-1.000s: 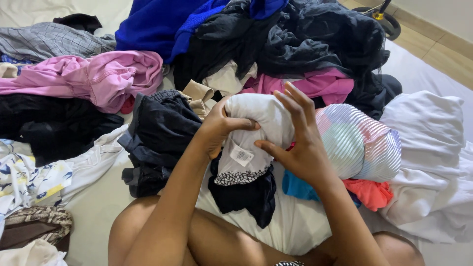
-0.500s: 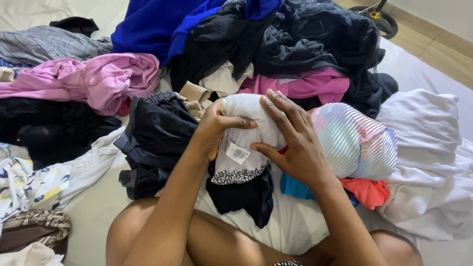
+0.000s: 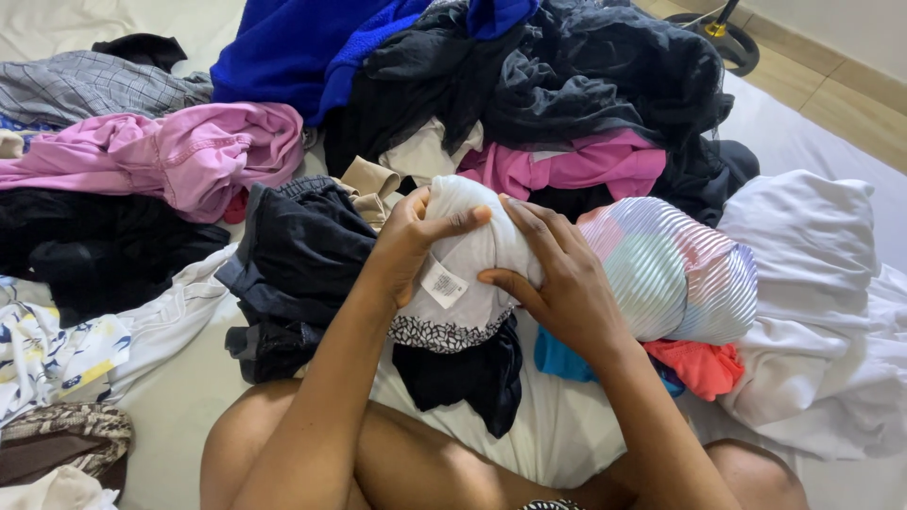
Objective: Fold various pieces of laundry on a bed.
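I see both hands closed on one white garment (image 3: 470, 247): left hand (image 3: 408, 241), right hand (image 3: 551, 274). White care label (image 3: 442, 283) and black-and-white patterned hem (image 3: 444, 332) showing. Beside it: pastel pleated cloth (image 3: 673, 269), black garment (image 3: 300, 255), pink garment (image 3: 179, 151).

- The white garment (image 3: 470, 247) was bunched into a rounded bundle, held up over the lap in front of the clothes pile.
- Its top was smooth and domed; lower down the cloth gathered into folds.
- A small white care label (image 3: 442, 283) showed on the front, tilted.
- Its lower edge carried a black-and-white patterned trim (image 3: 444, 332).
- A black cloth (image 3: 463, 373) hung just beneath it, creased and loose.
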